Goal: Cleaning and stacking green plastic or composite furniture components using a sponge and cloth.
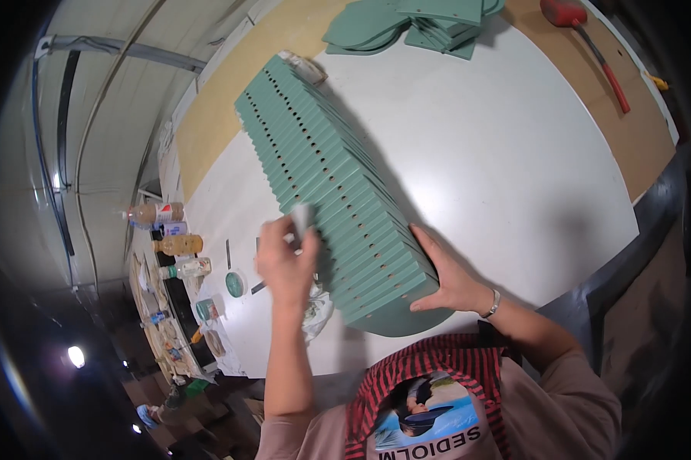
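Note:
A long row of green boards [338,207], stood on edge and pressed together, runs diagonally across the white table. Two lines of small dark holes follow their upper edges. My left hand [284,261] is closed in a pinch on a small whitish piece [304,217], blurred, at the row's left side. Its exact kind is unclear. At the near right corner, my right hand [457,280] grips the row, its thumb on the end board and its fingers along the side. A crumpled whitish cloth or bag [317,313] lies beside the row, below my left hand.
More green boards [437,27] lie piled at the far side. A red-headed mallet [583,46] rests at the far right. Several bottles [180,244] line the left edge. Near them are a small round container with green contents [234,284] and a dark flat strip [228,254].

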`<state>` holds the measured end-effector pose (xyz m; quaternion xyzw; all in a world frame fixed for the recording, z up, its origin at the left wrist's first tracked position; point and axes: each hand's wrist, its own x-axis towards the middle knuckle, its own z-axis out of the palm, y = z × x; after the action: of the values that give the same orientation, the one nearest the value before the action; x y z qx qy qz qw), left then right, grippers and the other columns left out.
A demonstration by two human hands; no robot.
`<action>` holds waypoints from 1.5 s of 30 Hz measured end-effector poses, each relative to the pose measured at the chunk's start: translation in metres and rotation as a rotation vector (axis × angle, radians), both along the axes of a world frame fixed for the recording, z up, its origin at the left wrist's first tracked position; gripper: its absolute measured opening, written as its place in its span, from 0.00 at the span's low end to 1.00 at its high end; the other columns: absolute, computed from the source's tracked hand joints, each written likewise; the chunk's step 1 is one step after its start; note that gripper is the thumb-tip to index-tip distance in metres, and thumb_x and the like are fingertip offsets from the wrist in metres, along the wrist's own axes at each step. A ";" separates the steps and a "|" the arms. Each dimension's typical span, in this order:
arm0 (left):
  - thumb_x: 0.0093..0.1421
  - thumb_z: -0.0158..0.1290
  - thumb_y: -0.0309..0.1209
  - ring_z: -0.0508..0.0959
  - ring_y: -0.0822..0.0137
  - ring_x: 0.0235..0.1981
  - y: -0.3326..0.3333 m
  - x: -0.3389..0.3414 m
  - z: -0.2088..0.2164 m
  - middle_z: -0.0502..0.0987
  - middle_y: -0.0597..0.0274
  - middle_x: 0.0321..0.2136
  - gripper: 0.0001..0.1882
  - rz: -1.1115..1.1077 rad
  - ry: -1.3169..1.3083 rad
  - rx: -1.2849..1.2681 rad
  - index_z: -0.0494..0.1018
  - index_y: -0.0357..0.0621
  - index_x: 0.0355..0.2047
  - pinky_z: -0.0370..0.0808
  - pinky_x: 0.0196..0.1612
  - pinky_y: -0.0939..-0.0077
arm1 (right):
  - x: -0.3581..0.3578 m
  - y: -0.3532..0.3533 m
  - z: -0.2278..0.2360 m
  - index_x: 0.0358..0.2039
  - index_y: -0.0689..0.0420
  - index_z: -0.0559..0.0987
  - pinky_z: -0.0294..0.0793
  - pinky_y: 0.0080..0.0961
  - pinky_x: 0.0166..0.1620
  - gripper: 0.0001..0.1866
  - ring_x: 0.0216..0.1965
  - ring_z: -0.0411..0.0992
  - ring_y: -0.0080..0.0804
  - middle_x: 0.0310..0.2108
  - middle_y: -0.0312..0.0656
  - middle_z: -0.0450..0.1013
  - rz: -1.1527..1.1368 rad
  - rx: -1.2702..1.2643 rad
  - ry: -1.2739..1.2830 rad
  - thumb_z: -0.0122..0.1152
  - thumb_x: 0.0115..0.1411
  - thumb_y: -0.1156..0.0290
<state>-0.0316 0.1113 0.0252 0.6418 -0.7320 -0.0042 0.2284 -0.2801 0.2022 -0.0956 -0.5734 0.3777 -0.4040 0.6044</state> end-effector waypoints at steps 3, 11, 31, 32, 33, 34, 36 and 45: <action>0.51 0.64 0.24 0.74 0.71 0.22 0.010 0.025 0.005 0.77 0.60 0.28 0.12 0.146 0.035 -0.018 0.77 0.37 0.37 0.73 0.26 0.76 | 0.004 0.001 -0.001 0.73 0.61 0.42 0.46 0.36 0.73 0.68 0.74 0.45 0.50 0.73 0.57 0.44 0.006 0.021 -0.023 0.81 0.41 0.59; 0.50 0.65 0.29 0.78 0.55 0.26 0.014 -0.055 0.001 0.74 0.56 0.29 0.16 -0.105 0.031 -0.038 0.76 0.42 0.38 0.75 0.30 0.64 | 0.003 0.000 -0.008 0.74 0.61 0.43 0.44 0.36 0.73 0.70 0.74 0.45 0.46 0.73 0.53 0.46 0.004 0.007 -0.060 0.82 0.40 0.56; 0.54 0.64 0.25 0.72 0.76 0.22 0.039 0.029 -0.002 0.77 0.64 0.29 0.12 0.174 0.049 -0.044 0.77 0.36 0.38 0.70 0.25 0.80 | 0.005 -0.001 -0.001 0.73 0.63 0.44 0.47 0.36 0.72 0.68 0.73 0.48 0.49 0.72 0.57 0.47 0.001 0.012 -0.003 0.81 0.41 0.59; 0.54 0.64 0.25 0.72 0.76 0.22 0.038 0.019 0.001 0.77 0.64 0.29 0.12 0.174 0.044 -0.042 0.77 0.36 0.38 0.70 0.25 0.80 | 0.006 -0.001 -0.004 0.73 0.63 0.44 0.47 0.36 0.72 0.68 0.73 0.48 0.49 0.72 0.57 0.47 -0.010 -0.019 -0.003 0.81 0.41 0.58; 0.52 0.65 0.26 0.73 0.71 0.22 0.037 0.000 0.004 0.76 0.61 0.28 0.12 0.090 0.077 -0.046 0.77 0.38 0.37 0.71 0.25 0.76 | 0.007 0.000 -0.005 0.73 0.62 0.44 0.48 0.36 0.72 0.68 0.73 0.48 0.49 0.71 0.57 0.48 -0.020 -0.052 -0.004 0.81 0.41 0.58; 0.50 0.65 0.26 0.75 0.67 0.22 0.036 -0.021 0.007 0.75 0.59 0.27 0.13 0.010 0.109 -0.053 0.77 0.40 0.36 0.72 0.25 0.73 | 0.007 0.001 -0.005 0.73 0.62 0.44 0.48 0.36 0.72 0.68 0.73 0.48 0.49 0.71 0.57 0.48 -0.015 -0.053 -0.008 0.81 0.41 0.58; 0.50 0.65 0.27 0.77 0.59 0.26 0.036 -0.054 0.006 0.75 0.58 0.29 0.14 -0.123 0.021 -0.034 0.77 0.41 0.37 0.74 0.29 0.67 | 0.003 0.001 -0.005 0.73 0.62 0.44 0.48 0.36 0.72 0.68 0.72 0.49 0.49 0.71 0.57 0.48 -0.031 -0.061 0.006 0.81 0.41 0.57; 0.52 0.65 0.23 0.71 0.74 0.23 0.056 0.042 0.000 0.74 0.64 0.28 0.12 0.201 -0.038 -0.050 0.77 0.37 0.37 0.69 0.25 0.80 | 0.005 0.000 -0.008 0.73 0.63 0.44 0.48 0.36 0.72 0.70 0.73 0.48 0.49 0.71 0.57 0.48 -0.017 -0.037 -0.017 0.83 0.40 0.55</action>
<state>0.0101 0.1671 0.0253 0.7060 -0.6681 0.0492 0.2297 -0.2750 0.2027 -0.1035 -0.5779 0.3700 -0.4206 0.5935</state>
